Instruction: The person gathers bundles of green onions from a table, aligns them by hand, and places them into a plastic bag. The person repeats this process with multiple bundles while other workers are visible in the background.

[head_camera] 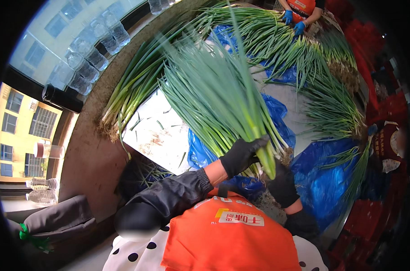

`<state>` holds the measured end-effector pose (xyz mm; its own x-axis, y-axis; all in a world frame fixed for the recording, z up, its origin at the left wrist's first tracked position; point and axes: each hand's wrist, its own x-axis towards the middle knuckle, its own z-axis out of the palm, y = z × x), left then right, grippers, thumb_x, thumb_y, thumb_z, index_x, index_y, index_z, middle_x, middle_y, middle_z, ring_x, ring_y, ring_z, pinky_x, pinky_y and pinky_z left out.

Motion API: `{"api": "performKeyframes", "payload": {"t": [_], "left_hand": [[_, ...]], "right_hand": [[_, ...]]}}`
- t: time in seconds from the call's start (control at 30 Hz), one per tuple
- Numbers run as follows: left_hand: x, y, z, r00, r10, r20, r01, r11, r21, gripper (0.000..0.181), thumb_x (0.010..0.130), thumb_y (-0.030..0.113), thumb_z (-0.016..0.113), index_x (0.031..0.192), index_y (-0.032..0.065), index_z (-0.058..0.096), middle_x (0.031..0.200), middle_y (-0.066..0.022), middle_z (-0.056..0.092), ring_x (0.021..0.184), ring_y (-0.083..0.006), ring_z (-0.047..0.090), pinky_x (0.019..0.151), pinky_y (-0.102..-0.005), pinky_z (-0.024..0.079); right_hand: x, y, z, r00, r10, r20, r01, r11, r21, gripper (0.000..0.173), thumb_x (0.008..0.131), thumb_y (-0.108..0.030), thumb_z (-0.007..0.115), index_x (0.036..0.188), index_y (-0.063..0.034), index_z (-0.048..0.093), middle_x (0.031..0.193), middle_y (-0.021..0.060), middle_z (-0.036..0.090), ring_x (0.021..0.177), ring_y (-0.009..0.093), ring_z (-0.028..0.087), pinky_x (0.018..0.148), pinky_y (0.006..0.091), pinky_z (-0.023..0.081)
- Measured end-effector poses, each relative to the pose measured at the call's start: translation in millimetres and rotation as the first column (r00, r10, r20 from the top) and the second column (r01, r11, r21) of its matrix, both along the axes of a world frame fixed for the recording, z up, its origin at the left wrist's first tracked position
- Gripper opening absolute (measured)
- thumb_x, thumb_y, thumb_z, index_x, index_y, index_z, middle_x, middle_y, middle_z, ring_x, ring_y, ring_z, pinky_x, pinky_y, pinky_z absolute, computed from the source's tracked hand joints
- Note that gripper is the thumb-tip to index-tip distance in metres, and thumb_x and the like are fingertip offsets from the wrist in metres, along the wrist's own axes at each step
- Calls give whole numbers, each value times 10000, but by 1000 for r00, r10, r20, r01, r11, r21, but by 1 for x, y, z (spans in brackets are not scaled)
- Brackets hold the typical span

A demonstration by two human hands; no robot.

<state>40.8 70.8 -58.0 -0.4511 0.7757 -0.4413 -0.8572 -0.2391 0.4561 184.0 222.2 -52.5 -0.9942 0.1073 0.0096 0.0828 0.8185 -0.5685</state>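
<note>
My left hand (240, 157), in a black glove, grips a green onion (270, 164) near its pale base. Its long leaves fan upward, blurred. My right hand (283, 185), also black-gloved, is close beside that base and below the roots. Whether its fingers hold anything is hidden. Behind and under the held stalk lies a thick pile of green onions (191, 98), roots toward me, partly on a blue plastic bag (199, 149).
More green onions (133, 91) lie on the curved ledge (89, 142) at left, by water bottles (105, 37). A white board (150, 135) carries leaf scraps. Across the table, a co-worker's blue-gloved hands (299, 27) touch onions (272, 34). A dark red sleeve (389, 142) shows at right.
</note>
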Motion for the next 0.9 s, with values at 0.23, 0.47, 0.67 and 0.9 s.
{"api": "performKeyframes", "payload": {"t": [0.23, 0.47, 0.67, 0.9], "left_hand": [[18, -19, -78, 948, -90, 305, -7, 953, 301, 362, 923, 168, 653, 1220, -17, 564, 1166, -173, 648, 1064, -308, 653, 952, -447, 532], [25, -41, -106, 952, -69, 298, -23, 955, 296, 299, 931, 98, 622, 1185, -55, 582, 1174, -198, 645, 1068, -271, 656, 968, -423, 532], [30, -58, -99, 950, 67, 305, -130, 973, 190, 238, 921, 84, 648, 1116, -50, 616, 1060, -152, 684, 961, -238, 690, 879, -372, 581], [32, -78, -63, 952, 247, 181, -256, 966, 30, 152, 909, 36, 630, 1015, -71, 657, 1061, -174, 677, 960, -265, 688, 869, -385, 587]], "right_hand": [[23, -15, -25, 989, 56, 134, -39, 992, -122, 803, 715, -221, 821, 1348, 60, 415, 1200, 267, 586, 1088, 403, 598, 923, 434, 483], [-3, -11, -34, 886, 75, 458, 327, 598, -732, 558, 767, -46, 793, 1247, 41, 524, 1144, 137, 659, 997, 210, 681, 885, 344, 566], [-4, -6, -51, 863, 72, 501, 385, 549, -742, 480, 776, -28, 761, 1211, 39, 570, 1052, 136, 697, 977, 204, 694, 860, 326, 560], [17, 9, -94, 889, 101, 446, 326, 544, -773, 305, 863, -71, 626, 1151, 27, 617, 1049, 130, 698, 1010, 185, 668, 891, 306, 526]]}}
